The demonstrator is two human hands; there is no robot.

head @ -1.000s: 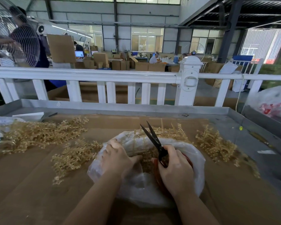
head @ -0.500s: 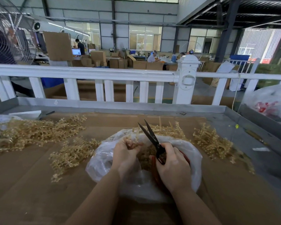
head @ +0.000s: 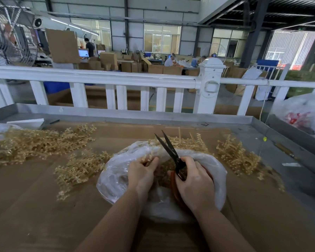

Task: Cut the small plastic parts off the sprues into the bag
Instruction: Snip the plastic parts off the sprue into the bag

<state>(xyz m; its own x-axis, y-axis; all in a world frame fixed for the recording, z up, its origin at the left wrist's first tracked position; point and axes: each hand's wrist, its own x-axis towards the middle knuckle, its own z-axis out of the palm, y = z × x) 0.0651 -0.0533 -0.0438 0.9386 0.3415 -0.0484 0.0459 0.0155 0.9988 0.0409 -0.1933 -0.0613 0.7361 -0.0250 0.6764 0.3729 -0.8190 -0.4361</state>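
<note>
A clear plastic bag (head: 115, 179) lies open on the cardboard-covered table, with tan cut parts (head: 164, 171) inside. My left hand (head: 143, 174) is over the bag's mouth and pinches a small tan sprue piece (head: 147, 158) with its fingertips. My right hand (head: 194, 182) grips red-handled scissors (head: 168, 148); the dark blades are parted and point up and away. Heaps of tan sprues lie at the left (head: 38, 142), left of the bag (head: 76, 170) and at the right (head: 238, 157).
A white railing (head: 116, 79) and the table's grey metal rim (head: 153, 115) run along the far edge. A big plastic bag with red contents (head: 304, 113) sits at the right. A wire fan (head: 11, 37) stands at the far left. People work at distant benches.
My left hand has moved from the bag's left rim into its mouth and picked up a sprue piece. The scissors and right hand stay about where they were.
</note>
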